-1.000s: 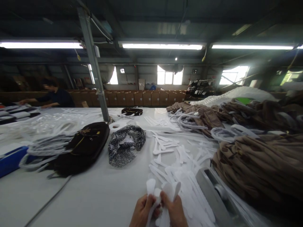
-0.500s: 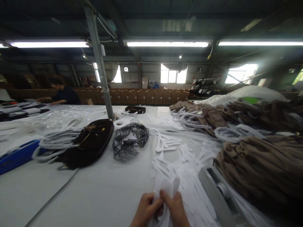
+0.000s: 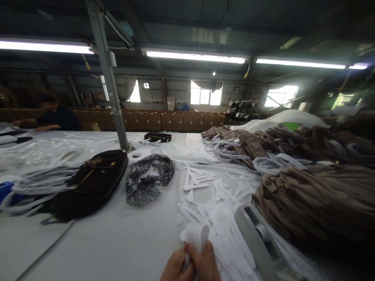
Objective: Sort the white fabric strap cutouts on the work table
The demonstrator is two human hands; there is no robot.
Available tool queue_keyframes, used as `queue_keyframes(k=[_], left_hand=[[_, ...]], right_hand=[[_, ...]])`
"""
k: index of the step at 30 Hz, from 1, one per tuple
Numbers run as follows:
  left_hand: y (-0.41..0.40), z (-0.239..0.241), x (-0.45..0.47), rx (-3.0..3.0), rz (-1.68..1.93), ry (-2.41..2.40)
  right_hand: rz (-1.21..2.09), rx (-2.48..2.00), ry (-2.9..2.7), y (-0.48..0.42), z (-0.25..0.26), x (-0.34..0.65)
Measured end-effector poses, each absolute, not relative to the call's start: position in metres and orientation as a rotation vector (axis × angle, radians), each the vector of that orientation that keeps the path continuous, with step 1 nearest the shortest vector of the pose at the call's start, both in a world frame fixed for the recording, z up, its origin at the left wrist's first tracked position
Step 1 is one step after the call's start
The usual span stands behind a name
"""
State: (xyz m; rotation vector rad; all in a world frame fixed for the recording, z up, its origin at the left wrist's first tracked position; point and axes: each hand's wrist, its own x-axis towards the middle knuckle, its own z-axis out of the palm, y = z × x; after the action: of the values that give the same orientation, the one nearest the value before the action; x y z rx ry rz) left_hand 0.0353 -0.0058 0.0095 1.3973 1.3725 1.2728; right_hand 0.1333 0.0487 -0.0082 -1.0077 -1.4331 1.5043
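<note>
At the bottom edge, my left hand [image 3: 175, 267] and my right hand [image 3: 208, 263] are pressed together, both closed on a small bunch of white flat strips [image 3: 195, 235] that stick up between them. Just beyond and to the right lies a loose pile of the same white strips [image 3: 217, 210] on the white table [image 3: 123, 238]. Only the knuckles and fingers of both hands show; the wrists are cut off by the frame.
A black bag [image 3: 90, 183] and a black-and-white patterned cloth [image 3: 146, 177] lie at mid-left. Heaps of brown fabric [image 3: 316, 195] fill the right, beside a grey metal device [image 3: 253, 238]. A steel post [image 3: 109, 89] stands behind. A person [image 3: 57, 117] works at far left.
My hands have drawn closer together and lower in the frame, and the white strips between them are now bunched into a tighter bundle. The view has shifted slightly left.
</note>
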Motion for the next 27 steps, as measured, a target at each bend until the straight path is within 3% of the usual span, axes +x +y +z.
queue_keyframes(k=[5, 11, 13, 16, 20, 27], left_hand=[[-0.009, 0.0, 0.031, 1.28, 1.292, 1.423], [0.026, -0.006, 0.007, 1.15, 1.576, 2.049], [0.047, -0.002, 0.002, 1.335, 1.495, 2.178], [0.072, 0.002, 0.008, 1.678, 1.002, 2.204], [0.081, 0.004, 0.034, 1.796, 0.599, 2.061], [0.083, 0.006, 0.062, 1.696, 0.879, 1.833]], right_hand=[[1.219, -1.196, -1.347, 0.056, 0.008, 0.15], [0.489, -1.399, -1.693, 0.097, 0.06, 0.199], [0.3, -1.457, -1.823, 0.109, 0.061, 0.208], [0.06, -1.508, -1.994, 0.11, 0.033, 0.21], [-0.029, -1.697, -2.105, 0.092, -0.015, 0.206], [0.125, -1.724, -2.036, 0.094, -0.003, 0.196]])
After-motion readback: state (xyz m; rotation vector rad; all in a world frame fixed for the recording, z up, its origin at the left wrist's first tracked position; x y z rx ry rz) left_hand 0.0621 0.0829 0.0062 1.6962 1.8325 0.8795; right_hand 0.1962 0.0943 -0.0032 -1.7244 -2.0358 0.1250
